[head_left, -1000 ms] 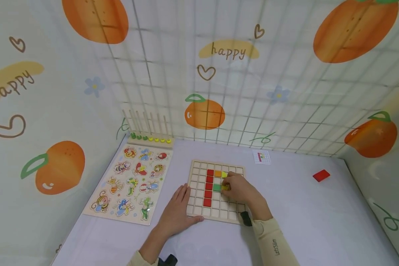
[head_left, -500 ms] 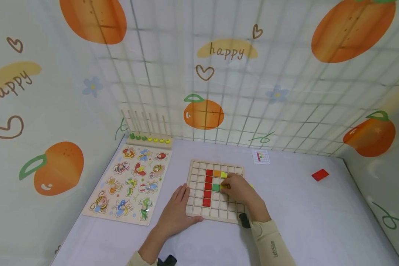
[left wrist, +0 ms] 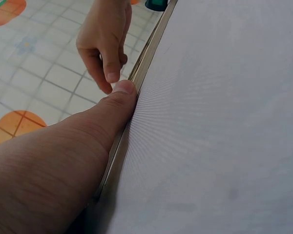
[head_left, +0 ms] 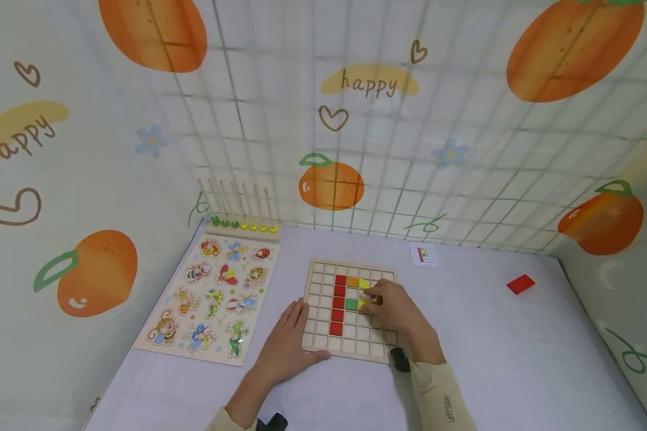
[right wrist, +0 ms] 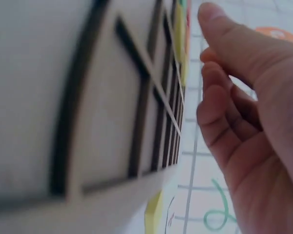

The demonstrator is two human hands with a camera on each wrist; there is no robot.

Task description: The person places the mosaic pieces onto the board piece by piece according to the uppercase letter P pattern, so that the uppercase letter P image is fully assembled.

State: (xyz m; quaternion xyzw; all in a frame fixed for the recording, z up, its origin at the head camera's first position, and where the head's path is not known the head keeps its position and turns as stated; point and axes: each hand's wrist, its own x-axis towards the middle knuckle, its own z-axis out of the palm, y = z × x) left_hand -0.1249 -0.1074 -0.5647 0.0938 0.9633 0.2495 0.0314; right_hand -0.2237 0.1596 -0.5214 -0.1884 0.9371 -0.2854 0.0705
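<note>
A wooden grid board (head_left: 349,345) lies on the table with a column of red square tiles (head_left: 338,302). Beside that column sit an orange tile (head_left: 353,281), a green tile (head_left: 351,304) and a yellow-green tile (head_left: 363,283). My right hand (head_left: 396,306) hovers over the board's right side, its fingertips close to a yellow tile (head_left: 362,305) next to the green one. In the right wrist view, the loosely bent fingers (right wrist: 215,105) hold nothing. My left hand (head_left: 284,346) rests at the board's lower left corner, fingers along the left side and thumb (left wrist: 123,87) against the near edge.
An insect puzzle board (head_left: 194,311) lies to the left, with a pegged stand (head_left: 245,230) of green and yellow beads behind it. A small pattern card (head_left: 424,255) lies behind the grid board. Off to the right is a red piece (head_left: 520,284). A yellow piece (right wrist: 154,214) lies beyond the board's right edge.
The right hand's fingers have let go of the yellow tile and drawn slightly back to the right, so more of that tile shows. The left hand has stayed in place.
</note>
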